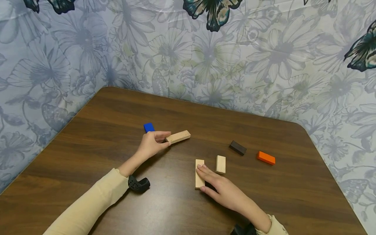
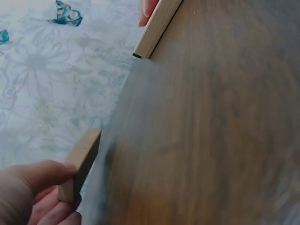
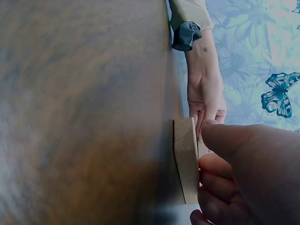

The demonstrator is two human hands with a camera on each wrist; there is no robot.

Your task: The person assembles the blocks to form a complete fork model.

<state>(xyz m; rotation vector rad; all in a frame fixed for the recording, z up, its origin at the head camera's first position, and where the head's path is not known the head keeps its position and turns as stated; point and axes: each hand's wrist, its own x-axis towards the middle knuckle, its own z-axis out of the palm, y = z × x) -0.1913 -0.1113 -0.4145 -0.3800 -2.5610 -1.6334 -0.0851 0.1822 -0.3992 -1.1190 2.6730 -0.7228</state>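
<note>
My left hand pinches one end of a plain wooden block between thumb and fingers, its other end pointing right. In the left wrist view the same wooden block appears tilted, thumb on one side. My right hand rests with extended fingers on a second wooden block lying lengthwise on the table. In the right wrist view, thumb and fingertips touch that block's upper face. Just right of it lies a shorter wooden block. Behind the left hand is a blue block, partly hidden.
A dark brown block and an orange block lie to the right on the brown wooden table. A flower-and-butterfly cloth hangs behind the table. Black wrist devices are worn on both wrists.
</note>
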